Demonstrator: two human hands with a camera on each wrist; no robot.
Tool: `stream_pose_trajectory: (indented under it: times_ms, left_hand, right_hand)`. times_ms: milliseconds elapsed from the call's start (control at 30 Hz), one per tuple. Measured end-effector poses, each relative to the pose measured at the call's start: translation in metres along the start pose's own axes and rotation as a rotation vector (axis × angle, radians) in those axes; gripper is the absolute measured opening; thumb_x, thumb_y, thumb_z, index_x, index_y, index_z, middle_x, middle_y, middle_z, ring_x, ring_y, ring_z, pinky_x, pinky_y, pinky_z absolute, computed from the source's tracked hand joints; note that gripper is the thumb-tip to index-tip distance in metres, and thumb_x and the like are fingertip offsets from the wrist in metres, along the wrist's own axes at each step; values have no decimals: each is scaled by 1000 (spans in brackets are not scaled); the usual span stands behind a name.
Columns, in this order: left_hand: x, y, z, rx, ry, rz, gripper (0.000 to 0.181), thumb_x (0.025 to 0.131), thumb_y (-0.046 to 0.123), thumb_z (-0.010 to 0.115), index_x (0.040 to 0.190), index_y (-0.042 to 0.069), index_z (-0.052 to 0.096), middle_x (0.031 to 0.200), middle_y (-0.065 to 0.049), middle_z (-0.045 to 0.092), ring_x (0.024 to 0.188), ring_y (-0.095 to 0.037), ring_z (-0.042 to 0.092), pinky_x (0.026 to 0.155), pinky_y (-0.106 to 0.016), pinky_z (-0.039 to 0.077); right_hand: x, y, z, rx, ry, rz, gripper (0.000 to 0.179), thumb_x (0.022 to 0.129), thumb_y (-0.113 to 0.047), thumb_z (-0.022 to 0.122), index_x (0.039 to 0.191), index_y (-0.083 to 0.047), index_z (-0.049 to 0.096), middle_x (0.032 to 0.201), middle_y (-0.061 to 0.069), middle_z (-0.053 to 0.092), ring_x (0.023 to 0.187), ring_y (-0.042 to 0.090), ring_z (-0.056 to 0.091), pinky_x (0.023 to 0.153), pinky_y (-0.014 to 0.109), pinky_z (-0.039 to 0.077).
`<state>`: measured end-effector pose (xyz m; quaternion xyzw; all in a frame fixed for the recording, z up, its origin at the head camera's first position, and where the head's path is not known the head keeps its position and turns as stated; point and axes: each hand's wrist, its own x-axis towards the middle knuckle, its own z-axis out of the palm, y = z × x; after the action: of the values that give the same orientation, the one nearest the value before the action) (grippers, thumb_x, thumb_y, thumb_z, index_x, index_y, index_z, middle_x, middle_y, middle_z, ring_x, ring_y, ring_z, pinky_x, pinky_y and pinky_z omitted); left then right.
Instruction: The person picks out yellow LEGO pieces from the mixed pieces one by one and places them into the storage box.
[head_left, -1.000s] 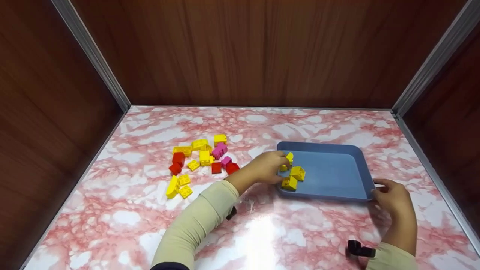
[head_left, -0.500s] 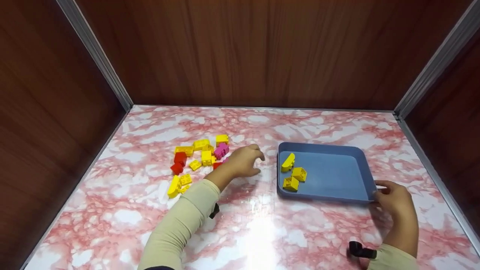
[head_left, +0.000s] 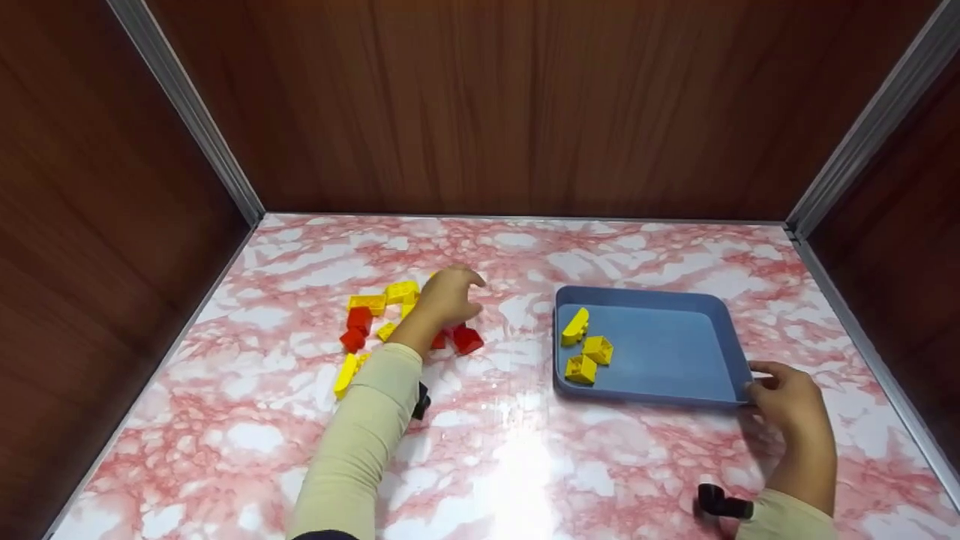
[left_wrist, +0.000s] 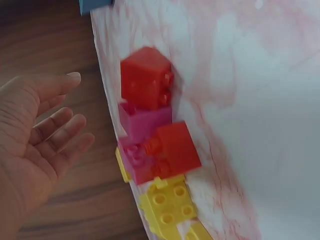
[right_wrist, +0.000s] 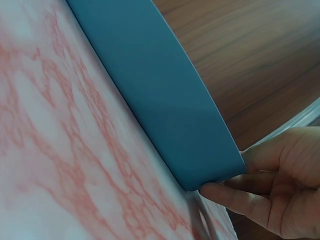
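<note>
My left hand [head_left: 448, 295] is over the right part of a loose group of toy building bricks, hiding some of them. It holds nothing; in the left wrist view its fingers are spread and relaxed. Beyond them lie a red brick [left_wrist: 145, 80], a magenta brick [left_wrist: 145, 120] and a studded yellow brick [left_wrist: 169, 207]. At the right, my right hand [head_left: 787, 394] holds the near right corner of a blue tray [head_left: 675, 360], its thumb and fingers around the corner wall. Inside the tray's left end lie a curved yellow brick [head_left: 575, 327] and two blocky yellow bricks [head_left: 598, 350].
Left of the left hand are red bricks [head_left: 359, 320], a flat yellow brick [head_left: 367, 303] and a long yellow brick [head_left: 345, 376]. The marbled tabletop [head_left: 517, 255] is bounded by wood-grain panels [head_left: 480, 105] at the back and sides.
My left hand has let go of the curved yellow brick in the tray, then moved left, back over the loose bricks. The right hand stays at the tray's corner.
</note>
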<state>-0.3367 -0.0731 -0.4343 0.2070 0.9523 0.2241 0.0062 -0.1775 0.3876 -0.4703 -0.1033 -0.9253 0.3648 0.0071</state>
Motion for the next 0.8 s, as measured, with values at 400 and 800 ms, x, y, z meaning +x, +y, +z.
stream_pose_trajectory:
  times_ms: [400,800]
  left_hand:
    - [22,-21,4,-35,38,-231,41,82,13,75,122,7,68,123,-13,60,113,-28,52,101,-38,44]
    - [31,-30,7,6,55,-387,59,83,21,75,137,9,56,129,-19,51,116,-35,50,100,-44,44]
  right_hand:
    - [0,1,0,29,-16,31,48,89,-5,55,132,14,48,115,38,59,100,43,62,86,52,44]
    - [2,0,-1,30,-15,33,47,89,-5,55,132,13,49,115,37,59,98,41,63,85,48,45]
